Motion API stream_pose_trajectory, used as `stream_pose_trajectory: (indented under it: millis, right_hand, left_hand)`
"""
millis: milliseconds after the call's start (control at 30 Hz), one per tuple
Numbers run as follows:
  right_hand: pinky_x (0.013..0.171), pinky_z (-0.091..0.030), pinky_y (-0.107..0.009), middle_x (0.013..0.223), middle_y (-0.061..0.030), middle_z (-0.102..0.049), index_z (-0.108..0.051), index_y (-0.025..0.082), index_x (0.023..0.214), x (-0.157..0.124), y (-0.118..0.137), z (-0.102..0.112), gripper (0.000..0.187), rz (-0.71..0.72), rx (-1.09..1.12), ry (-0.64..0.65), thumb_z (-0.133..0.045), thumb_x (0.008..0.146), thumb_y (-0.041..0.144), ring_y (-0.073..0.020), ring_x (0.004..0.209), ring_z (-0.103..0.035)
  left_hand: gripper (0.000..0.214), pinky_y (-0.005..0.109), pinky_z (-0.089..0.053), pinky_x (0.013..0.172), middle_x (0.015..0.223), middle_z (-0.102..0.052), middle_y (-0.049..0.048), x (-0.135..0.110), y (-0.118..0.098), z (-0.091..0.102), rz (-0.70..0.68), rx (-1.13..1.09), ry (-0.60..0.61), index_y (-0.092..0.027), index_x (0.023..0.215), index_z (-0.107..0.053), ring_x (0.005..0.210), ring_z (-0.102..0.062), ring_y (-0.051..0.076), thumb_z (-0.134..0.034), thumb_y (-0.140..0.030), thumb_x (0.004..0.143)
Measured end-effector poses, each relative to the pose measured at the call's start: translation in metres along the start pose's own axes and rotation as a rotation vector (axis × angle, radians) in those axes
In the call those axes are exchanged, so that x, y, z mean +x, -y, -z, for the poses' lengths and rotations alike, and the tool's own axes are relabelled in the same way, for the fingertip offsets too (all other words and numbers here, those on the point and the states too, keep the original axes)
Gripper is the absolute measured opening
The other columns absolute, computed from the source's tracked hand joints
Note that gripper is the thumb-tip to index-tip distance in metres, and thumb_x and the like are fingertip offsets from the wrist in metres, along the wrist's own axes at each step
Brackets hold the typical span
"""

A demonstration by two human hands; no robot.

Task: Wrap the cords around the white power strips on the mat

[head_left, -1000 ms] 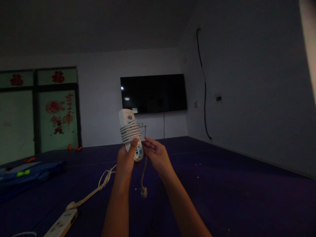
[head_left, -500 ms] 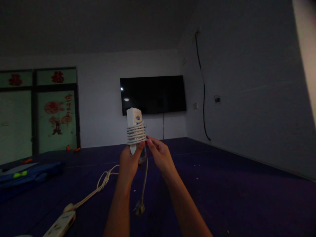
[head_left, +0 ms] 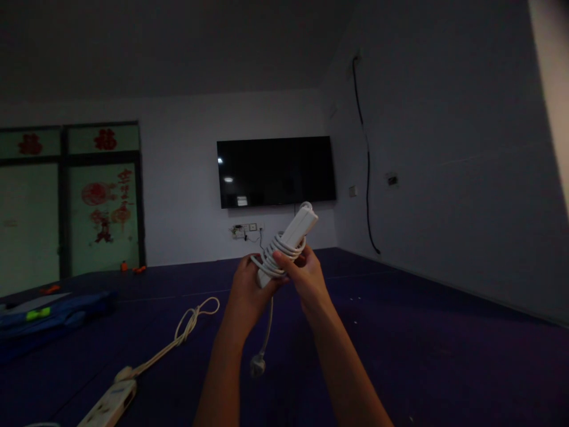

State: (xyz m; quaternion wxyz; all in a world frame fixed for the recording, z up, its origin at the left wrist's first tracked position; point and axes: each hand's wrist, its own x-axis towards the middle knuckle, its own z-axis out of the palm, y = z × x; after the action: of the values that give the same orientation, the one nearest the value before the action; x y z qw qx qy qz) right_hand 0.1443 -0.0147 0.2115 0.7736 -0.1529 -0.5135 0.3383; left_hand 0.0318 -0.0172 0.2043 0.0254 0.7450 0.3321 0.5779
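Both hands grip a white power strip (head_left: 301, 224) with its cord (head_left: 280, 248) wound round the middle in several turns. It tilts, its upper end leaning right. My left hand (head_left: 251, 290) is closed on the lower end, beside the coils. Higher up, my right hand (head_left: 307, 276) is closed round the strip, its thumb pressing on the wound cord. The free end of the cord hangs below my hands with a plug (head_left: 257, 365) on it.
On the dark blue surface (head_left: 422, 350) at lower left lies a second power strip (head_left: 109, 406) with a bundled cord (head_left: 189, 326). Blue cloth (head_left: 66, 317) lies further left. A television (head_left: 275, 172) hangs on the far wall above sockets (head_left: 249, 228).
The power strip has turned from upright to tilted right, now showing its plain side. My right hand has moved from the cord's edge onto the strip and coils. The plug still hangs.
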Motion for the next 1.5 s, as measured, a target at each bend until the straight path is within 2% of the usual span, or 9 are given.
stream_pose_trajectory:
  millis: [300,567,700,800,933,1100,1167,1333,1500]
  right_hand:
    - [0.070,-0.053,-0.032,0.085,-0.0048,-0.070,-0.057,0.017,0.097,0.004,0.001,0.004,0.052,0.118,0.038,-0.201,-0.080,0.053,0.033,-0.0207,0.080,-0.066]
    - [0.075,-0.053,-0.033,0.090,-0.0057,-0.069,-0.054,0.016,0.104,0.009,0.003,0.015,0.060,0.264,-0.018,-0.282,-0.081,0.053,0.032,-0.0206,0.083,-0.066]
    - [0.077,-0.052,-0.033,0.093,-0.0060,-0.068,-0.052,0.017,0.109,0.008,-0.003,0.014,0.063,0.296,-0.042,-0.260,-0.081,0.055,0.033,-0.0205,0.086,-0.065]
    - [0.079,-0.051,-0.033,0.098,-0.0067,-0.066,-0.051,0.018,0.113,0.008,-0.007,0.013,0.068,0.334,-0.030,-0.259,-0.082,0.055,0.033,-0.0206,0.089,-0.064]
    - [0.077,-0.051,-0.032,0.096,-0.0064,-0.066,-0.051,0.018,0.113,0.008,-0.009,0.012,0.067,0.324,-0.021,-0.241,-0.081,0.056,0.033,-0.0203,0.087,-0.064]
    - [0.075,-0.051,-0.032,0.092,-0.0046,-0.067,-0.052,0.018,0.108,0.007,-0.009,0.010,0.060,0.318,-0.049,-0.230,-0.081,0.057,0.033,-0.0194,0.084,-0.064]
    - [0.074,-0.051,-0.031,0.092,-0.0045,-0.067,-0.052,0.018,0.107,0.007,-0.008,0.010,0.060,0.315,-0.043,-0.237,-0.081,0.056,0.032,-0.0193,0.084,-0.064]
    - [0.076,-0.051,-0.032,0.096,-0.0056,-0.067,-0.051,0.018,0.108,0.008,-0.008,0.010,0.063,0.296,-0.025,-0.233,-0.081,0.055,0.032,-0.0200,0.087,-0.064]
    - [0.077,-0.051,-0.034,0.093,-0.0049,-0.068,-0.052,0.019,0.106,0.008,-0.009,0.009,0.060,0.271,-0.034,-0.223,-0.081,0.055,0.032,-0.0205,0.085,-0.065]
  left_hand:
    - [0.026,0.034,-0.045,0.083,0.110,-0.060,0.0072,-0.002,0.000,0.004,-0.010,-0.046,0.045,-0.021,0.099,-0.063,0.101,-0.057,0.022,-0.063,-0.034,0.077]
    - [0.031,0.034,-0.045,0.078,0.102,-0.064,0.0086,-0.004,0.004,0.004,-0.006,0.043,0.070,-0.020,0.097,-0.067,0.096,-0.058,0.023,-0.057,-0.044,0.079]
    - [0.031,0.031,-0.042,0.070,0.083,-0.067,0.0078,-0.004,0.005,0.007,0.063,0.108,0.055,-0.018,0.078,-0.070,0.083,-0.061,0.023,-0.055,-0.045,0.078]
    - [0.035,0.028,-0.038,0.063,0.060,-0.061,0.0028,-0.004,0.008,0.010,0.158,0.161,0.092,-0.018,0.058,-0.065,0.067,-0.058,0.021,-0.055,-0.046,0.077]
    - [0.039,0.027,-0.033,0.057,0.053,-0.054,-0.0004,-0.004,0.012,0.011,0.187,0.163,0.157,-0.018,0.049,-0.059,0.060,-0.054,0.019,-0.056,-0.048,0.074]
    - [0.037,0.027,-0.034,0.053,0.057,-0.059,0.0008,-0.004,0.017,0.007,0.225,0.124,0.271,-0.018,0.054,-0.061,0.057,-0.057,0.019,-0.056,-0.050,0.072]
    - [0.035,0.028,-0.038,0.057,0.066,-0.064,0.0037,-0.005,0.016,0.008,0.232,0.115,0.287,-0.019,0.055,-0.061,0.065,-0.061,0.022,-0.059,-0.049,0.071]
    - [0.033,0.036,-0.042,0.082,0.101,-0.067,0.0109,-0.007,0.004,0.022,0.189,0.053,0.224,-0.021,0.049,-0.051,0.098,-0.059,0.027,-0.070,-0.044,0.064]
    - [0.029,0.039,-0.046,0.082,0.108,-0.064,0.0114,-0.008,-0.006,0.031,0.222,-0.196,0.184,-0.021,0.062,-0.053,0.096,-0.061,0.026,-0.073,-0.042,0.062]
